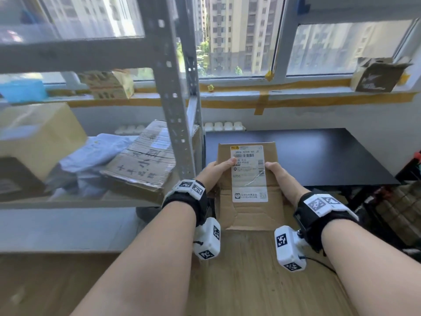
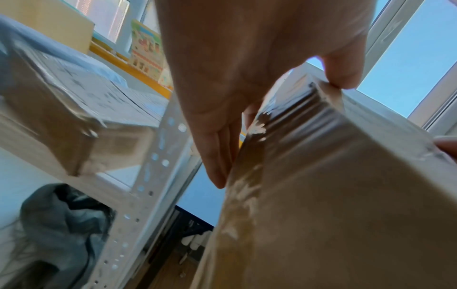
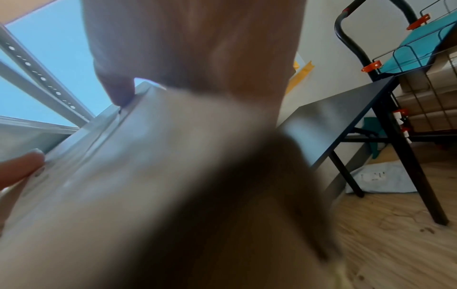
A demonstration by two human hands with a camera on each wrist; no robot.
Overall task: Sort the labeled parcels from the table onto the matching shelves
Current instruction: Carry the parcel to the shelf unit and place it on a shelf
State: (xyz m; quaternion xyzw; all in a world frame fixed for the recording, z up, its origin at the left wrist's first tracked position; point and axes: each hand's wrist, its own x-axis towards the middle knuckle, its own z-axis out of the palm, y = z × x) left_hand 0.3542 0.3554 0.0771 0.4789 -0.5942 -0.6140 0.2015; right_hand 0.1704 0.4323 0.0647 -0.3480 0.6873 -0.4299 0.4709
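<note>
I hold a flat brown cardboard parcel (image 1: 248, 210) with a white shipping label (image 1: 248, 173) facing up, in front of me between the shelf unit and the black table. My left hand (image 1: 215, 171) grips its left edge, thumb on the label and fingers underneath. My right hand (image 1: 279, 175) grips the right edge the same way. In the left wrist view the left hand (image 2: 247, 93) pinches the parcel (image 2: 333, 205) at its edge. The right wrist view shows the right hand (image 3: 188, 48) on the blurred parcel (image 3: 123, 185).
A grey metal shelf unit (image 1: 175, 106) stands at left; its shelf holds a taped cardboard box (image 1: 141, 163), grey mailer bags (image 1: 95, 156) and a yellowish box (image 1: 38, 137). A bare black table (image 1: 319, 156) is at right. A torn box (image 1: 376, 74) sits on the windowsill.
</note>
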